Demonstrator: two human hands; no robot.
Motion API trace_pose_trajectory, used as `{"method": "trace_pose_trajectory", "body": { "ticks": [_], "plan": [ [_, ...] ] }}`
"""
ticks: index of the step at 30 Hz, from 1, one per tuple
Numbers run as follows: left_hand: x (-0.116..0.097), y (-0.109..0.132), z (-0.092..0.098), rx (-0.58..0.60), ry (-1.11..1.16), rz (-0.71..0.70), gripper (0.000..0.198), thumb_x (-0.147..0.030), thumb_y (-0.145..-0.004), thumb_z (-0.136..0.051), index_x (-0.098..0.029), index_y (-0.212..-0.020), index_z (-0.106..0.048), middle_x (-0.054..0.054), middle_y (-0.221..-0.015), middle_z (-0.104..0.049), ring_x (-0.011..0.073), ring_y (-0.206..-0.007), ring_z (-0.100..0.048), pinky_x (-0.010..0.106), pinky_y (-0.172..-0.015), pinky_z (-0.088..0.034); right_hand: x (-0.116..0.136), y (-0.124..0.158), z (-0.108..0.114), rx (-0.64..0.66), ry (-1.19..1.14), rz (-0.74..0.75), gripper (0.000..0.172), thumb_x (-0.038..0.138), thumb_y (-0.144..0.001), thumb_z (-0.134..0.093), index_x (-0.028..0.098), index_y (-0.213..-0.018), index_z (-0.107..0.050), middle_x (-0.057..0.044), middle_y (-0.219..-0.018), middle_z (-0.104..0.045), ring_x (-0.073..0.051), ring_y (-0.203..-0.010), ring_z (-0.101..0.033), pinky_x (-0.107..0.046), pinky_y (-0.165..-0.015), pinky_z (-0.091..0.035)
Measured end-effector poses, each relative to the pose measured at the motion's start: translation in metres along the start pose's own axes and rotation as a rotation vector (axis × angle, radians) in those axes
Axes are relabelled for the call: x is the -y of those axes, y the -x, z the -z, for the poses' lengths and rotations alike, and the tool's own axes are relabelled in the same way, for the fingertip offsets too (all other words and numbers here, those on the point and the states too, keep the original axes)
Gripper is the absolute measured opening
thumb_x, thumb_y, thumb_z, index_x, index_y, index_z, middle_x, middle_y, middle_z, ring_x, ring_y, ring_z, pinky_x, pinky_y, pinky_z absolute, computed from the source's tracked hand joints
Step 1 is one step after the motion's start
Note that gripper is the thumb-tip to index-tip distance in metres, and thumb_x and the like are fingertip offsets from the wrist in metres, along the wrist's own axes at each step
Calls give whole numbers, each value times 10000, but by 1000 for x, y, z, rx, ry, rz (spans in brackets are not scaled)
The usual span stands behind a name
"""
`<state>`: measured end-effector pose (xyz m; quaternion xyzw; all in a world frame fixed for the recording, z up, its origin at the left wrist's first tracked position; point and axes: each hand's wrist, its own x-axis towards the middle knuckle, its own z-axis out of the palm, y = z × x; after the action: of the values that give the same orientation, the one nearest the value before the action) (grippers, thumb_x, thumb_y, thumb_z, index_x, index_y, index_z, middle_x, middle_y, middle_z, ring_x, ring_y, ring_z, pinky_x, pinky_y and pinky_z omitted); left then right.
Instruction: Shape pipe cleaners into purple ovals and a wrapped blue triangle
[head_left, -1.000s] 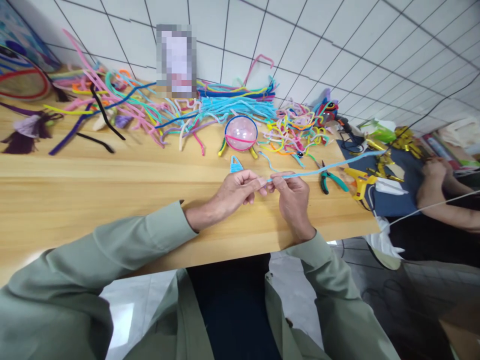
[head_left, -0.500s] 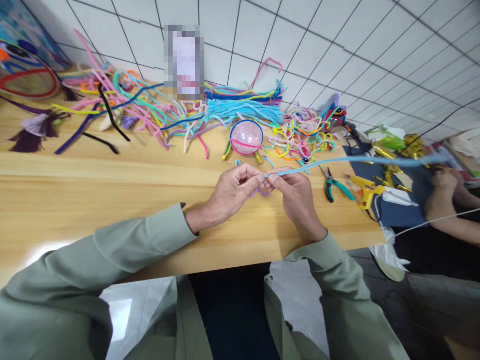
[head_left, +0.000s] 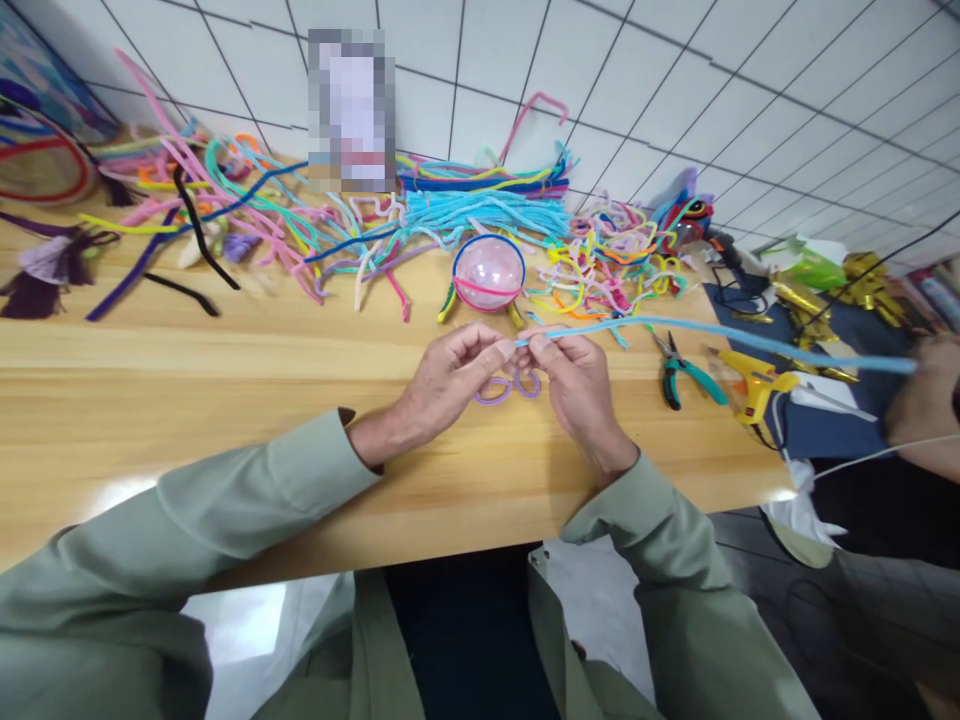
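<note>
Between my two hands runs a light blue pipe cleaner (head_left: 675,325), its long free end stretching out to the right. My left hand (head_left: 461,375) pinches it near one end. Close beside, my right hand (head_left: 581,385) grips it between thumb and forefinger. Purple pipe cleaner loops (head_left: 493,392) show just below the fingertips; whether they are joined to the blue one I cannot tell. Behind my hands sits a clear ball (head_left: 489,272) with a blue rim, a pink band and yellow-green feet.
Bundled blue pipe cleaners (head_left: 487,213) lie along the tiled wall, with tangled coloured ones on both sides. Teal-handled pliers (head_left: 686,375) and a yellow glue gun (head_left: 756,382) rest at the right. Another person's arm (head_left: 926,400) reaches in at the right edge.
The long end of the blue pipe cleaner has swung lower on the right. More of the purple loops shows beneath my hands. The view has shifted slightly.
</note>
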<state>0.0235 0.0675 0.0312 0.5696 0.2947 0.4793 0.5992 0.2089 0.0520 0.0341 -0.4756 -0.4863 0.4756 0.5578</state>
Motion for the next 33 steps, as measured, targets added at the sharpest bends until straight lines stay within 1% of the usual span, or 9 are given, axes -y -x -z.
{"method": "trace_pose_trajectory", "body": {
  "ticks": [5, 8, 12, 16, 19, 22, 25, 29, 33],
  "plan": [
    [4, -1, 3, 2, -69, 37, 458, -592, -968, -801, -173, -825, -686, 2, -699, -707, 86, -540, -505, 221, -514, -416, -3, 1, 4, 8, 38, 15, 368, 607, -870, -901, 247, -938, -863, 1, -777, -764, -138, -692, -688, -287, -659, -567],
    [4, 0, 4, 38, -77, 51, 483, -614, -968, -801, -171, -811, -687, 11, -703, -711, 88, -550, -510, 221, -526, -428, -1, -1, 8, -21, 26, 2, 405, 646, -858, -897, 244, -885, -860, -5, -774, -774, -128, -671, -685, -273, -646, -568],
    [1, -1, 5, 138, -1, 74, 523, -650, -954, -808, -169, -787, -687, 30, -715, -717, 97, -573, -533, 227, -549, -455, 2, -5, 15, 15, -37, -83, 463, 682, -776, -948, 233, -845, -857, -16, -748, -795, -122, -621, -679, -259, -609, -568],
    [2, -3, 5, 172, 36, 152, 559, -695, -925, -814, -172, -772, -688, 43, -707, -718, 111, -575, -542, 245, -559, -459, 4, -10, 20, 48, -73, -150, 520, 716, -700, -980, 228, -800, -834, 2, -675, -763, -118, -566, -663, -252, -566, -569],
    [5, -4, 5, 147, 39, 174, 609, -759, -943, -748, -172, -792, -699, 32, -674, -672, 120, -561, -526, 257, -540, -440, 3, -12, 23, 17, -56, -126, 527, 722, -700, -977, 228, -810, -831, 6, -675, -761, -116, -562, -667, -250, -567, -581],
    [6, -1, 3, 117, 1, 149, 635, -790, -976, -679, -173, -822, -690, 28, -711, -661, 118, -563, -509, 260, -520, -415, -1, -12, 23, -15, -8, -88, 527, 729, -728, -956, 224, -824, -839, -7, -716, -783, -123, -598, -690, -251, -584, -588],
    [3, 2, 3, 131, -88, 107, 575, -732, -982, -716, -180, -825, -684, 8, -725, -645, 109, -585, -488, 251, -548, -405, -4, -9, 21, 0, 51, -61, 534, 742, -768, -922, 216, -825, -843, -17, -736, -791, -127, -608, -685, -264, -597, -585],
    [1, 2, 4, 164, -170, 83, 544, -667, -984, -748, -190, -742, -650, 2, -682, -632, 121, -605, -520, 260, -590, -432, -4, -8, 20, 37, 63, -62, 533, 747, -786, -906, 219, -815, -838, -22, -736, -788, -135, -614, -681, -281, -605, -584],
    [4, 2, 6, 161, -145, 86, 534, -649, -989, -745, -191, -729, -653, 15, -682, -669, 127, -601, -546, 260, -595, -452, 2, -14, 29, -41, -2, -23, 475, 698, -805, -921, 237, -829, -810, 1, -748, -759, -133, -659, -688, -279, -644, -598]
  ]
}}
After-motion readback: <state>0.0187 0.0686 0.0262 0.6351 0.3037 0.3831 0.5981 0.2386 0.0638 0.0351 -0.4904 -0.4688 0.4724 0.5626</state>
